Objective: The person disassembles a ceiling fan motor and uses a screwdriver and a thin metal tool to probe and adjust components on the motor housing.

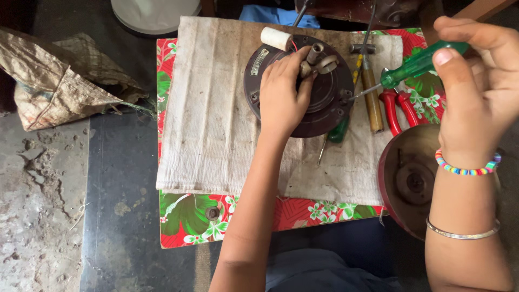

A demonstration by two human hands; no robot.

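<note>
At the 3 o'clock side of the motor (319,92), a wooden-handled tool (372,97), red pliers (392,111) and a second screwdriver (335,135) lie on the cloth (211,124), close beside the housing. The cloth covers a floral mat (189,216) over dark floor; a bowl-shaped cover (411,178) sits at 4 o'clock. The left hand (281,94) grips the central shaft, fingers clamped. The right hand (470,75) clamps the green screwdriver (416,65), its axis running 2 to 8 o'clock, tip at the motor rim.
</note>
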